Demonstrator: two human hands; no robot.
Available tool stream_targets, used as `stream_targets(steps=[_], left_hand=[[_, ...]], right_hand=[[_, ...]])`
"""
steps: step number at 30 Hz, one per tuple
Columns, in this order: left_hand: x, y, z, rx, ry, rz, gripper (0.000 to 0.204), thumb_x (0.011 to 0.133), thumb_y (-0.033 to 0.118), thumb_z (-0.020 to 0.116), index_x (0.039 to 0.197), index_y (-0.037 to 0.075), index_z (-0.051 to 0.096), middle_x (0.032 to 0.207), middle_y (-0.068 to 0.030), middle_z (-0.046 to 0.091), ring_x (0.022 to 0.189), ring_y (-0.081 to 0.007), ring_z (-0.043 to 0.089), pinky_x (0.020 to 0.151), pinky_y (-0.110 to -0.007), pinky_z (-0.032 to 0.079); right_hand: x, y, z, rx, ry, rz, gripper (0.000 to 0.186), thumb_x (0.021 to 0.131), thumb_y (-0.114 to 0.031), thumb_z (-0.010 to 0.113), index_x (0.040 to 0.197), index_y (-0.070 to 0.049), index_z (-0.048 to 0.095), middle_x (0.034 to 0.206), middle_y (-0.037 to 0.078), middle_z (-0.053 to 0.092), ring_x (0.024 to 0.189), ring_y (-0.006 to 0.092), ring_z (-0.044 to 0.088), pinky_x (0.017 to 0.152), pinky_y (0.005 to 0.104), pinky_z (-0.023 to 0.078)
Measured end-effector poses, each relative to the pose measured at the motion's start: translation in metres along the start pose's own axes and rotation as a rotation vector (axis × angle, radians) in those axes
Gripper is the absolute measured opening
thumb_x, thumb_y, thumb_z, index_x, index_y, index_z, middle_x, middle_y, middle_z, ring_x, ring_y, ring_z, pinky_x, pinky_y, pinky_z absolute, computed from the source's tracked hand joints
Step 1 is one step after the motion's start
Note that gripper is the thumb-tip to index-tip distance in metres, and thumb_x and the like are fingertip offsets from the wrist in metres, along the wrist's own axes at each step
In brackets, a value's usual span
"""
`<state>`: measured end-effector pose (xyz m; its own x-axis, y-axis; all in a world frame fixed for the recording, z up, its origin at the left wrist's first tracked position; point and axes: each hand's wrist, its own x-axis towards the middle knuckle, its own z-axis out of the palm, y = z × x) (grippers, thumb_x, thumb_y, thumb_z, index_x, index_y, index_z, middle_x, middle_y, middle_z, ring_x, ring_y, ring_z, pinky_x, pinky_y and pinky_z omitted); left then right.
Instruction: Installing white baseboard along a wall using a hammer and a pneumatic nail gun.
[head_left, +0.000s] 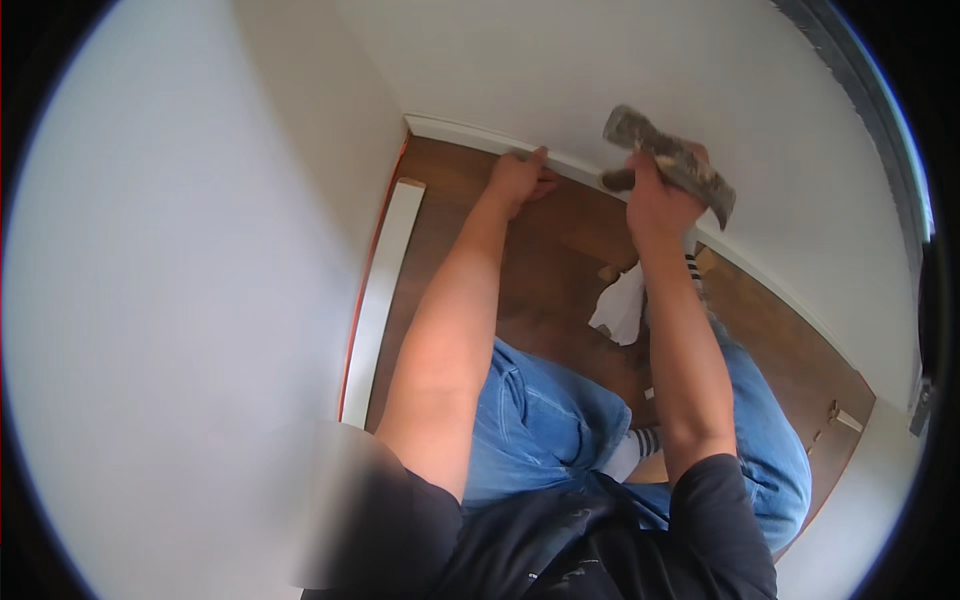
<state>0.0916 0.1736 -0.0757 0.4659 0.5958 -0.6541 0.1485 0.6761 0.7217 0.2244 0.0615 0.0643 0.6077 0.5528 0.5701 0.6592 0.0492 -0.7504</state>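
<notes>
My left hand (520,180) is at the white baseboard (445,131) along the far wall, its fingers apart and one fingertip on the board, with nothing visible held. To its right my right hand (668,203) is closed on a worn claw hammer (636,128), raised in front of the wall, with its head tilted over the knuckles. Below, a torn white piece of paper or card (616,306) lies on the brown wooden floor (545,275) beside my right forearm.
A loose white trim strip (385,280) lies along the left wall (200,300), beside an orange edge line. My legs in blue jeans (545,420) are folded on the floor. Small scraps (845,420) lie at the right, and a dark frame edge (895,130) curves along the far right.
</notes>
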Motion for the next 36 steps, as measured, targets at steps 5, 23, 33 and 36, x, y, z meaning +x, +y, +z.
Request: stream_targets(steps=[5,23,33,36], left_hand=[[-0.015,0.003,-0.011,0.011,0.039,0.029,0.051,0.101,0.04,0.063,0.122,-0.007,0.058,0.102,-0.0159,0.074,0.085,-0.0227,0.074,0.069,-0.034,0.059],[-0.011,0.003,0.007,0.283,0.022,-0.025,0.06,0.105,0.054,0.046,0.133,0.001,0.053,0.106,-0.0126,0.075,0.085,-0.0186,0.073,0.075,-0.032,0.056],[-0.005,0.005,-0.003,0.446,0.036,0.083,0.059,0.104,0.049,0.051,0.124,-0.006,0.058,0.102,-0.014,0.075,0.088,-0.0204,0.073,0.076,-0.034,0.056],[-0.011,0.009,-0.012,0.837,0.017,0.23,0.047,0.101,0.041,0.058,0.116,-0.003,0.068,0.103,-0.0155,0.076,0.092,-0.024,0.073,0.083,-0.036,0.056]], right_hand=[[-0.029,-0.063,-0.074,-0.109,-0.494,0.632,0.034,0.086,-0.017,0.076,0.11,0.003,0.062,0.091,0.014,0.072,0.081,0.0232,0.069,0.075,0.0347,0.054],[-0.151,-0.004,-0.099,-0.689,-1.028,0.748,0.049,0.092,-0.032,0.066,0.127,0.002,0.054,0.112,0.028,0.07,0.105,0.0421,0.069,0.09,0.0499,0.055],[0.064,-0.024,-0.159,-0.643,-1.614,0.206,0.029,0.094,-0.026,0.06,0.1,0.0,0.071,0.091,0.016,0.073,0.088,0.0328,0.069,0.079,0.0433,0.053],[0.068,0.01,-0.22,-0.679,-1.469,0.316,0.026,0.094,-0.023,0.059,0.098,0.0,0.07,0.09,0.016,0.071,0.085,0.0314,0.068,0.079,0.0419,0.053]])
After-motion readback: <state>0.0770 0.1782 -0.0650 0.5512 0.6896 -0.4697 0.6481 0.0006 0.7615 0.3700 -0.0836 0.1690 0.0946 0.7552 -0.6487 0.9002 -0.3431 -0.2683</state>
